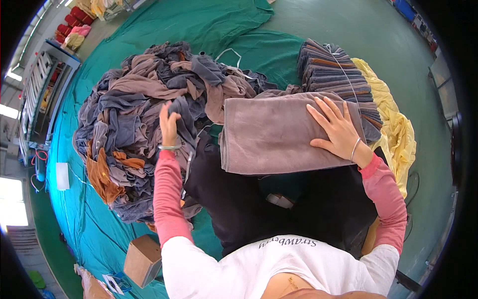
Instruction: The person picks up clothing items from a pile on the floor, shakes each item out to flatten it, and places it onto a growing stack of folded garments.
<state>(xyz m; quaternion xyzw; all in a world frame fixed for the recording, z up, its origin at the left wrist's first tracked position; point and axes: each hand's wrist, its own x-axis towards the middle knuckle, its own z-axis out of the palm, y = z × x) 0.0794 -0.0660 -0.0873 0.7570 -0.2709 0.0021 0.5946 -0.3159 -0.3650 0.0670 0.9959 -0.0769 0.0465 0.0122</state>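
Note:
My left hand (pixel 169 124) grips a dark grey cloth (pixel 183 119) at the right side of a big loose heap of grey, taupe and rust-orange cloths (pixel 122 124). My right hand (pixel 334 132) lies flat, fingers spread, on a folded taupe cloth (pixel 269 134) resting over my dark-clad legs (pixel 229 199). Just behind it stands a neat bundle of folded grey cloths (pixel 331 70) with a few orange edges and a white tie, beside crumpled pale yellow fabric (pixel 398 134).
A green sheet (pixel 254 55) lies on the floor (pixel 323 20) under the heap. A cardboard box (pixel 140 261) is at lower left. A metal rack (pixel 42 89) and piles of red bundles (pixel 74 20) are at the left; equipment (pixel 443 84) lines the right edge.

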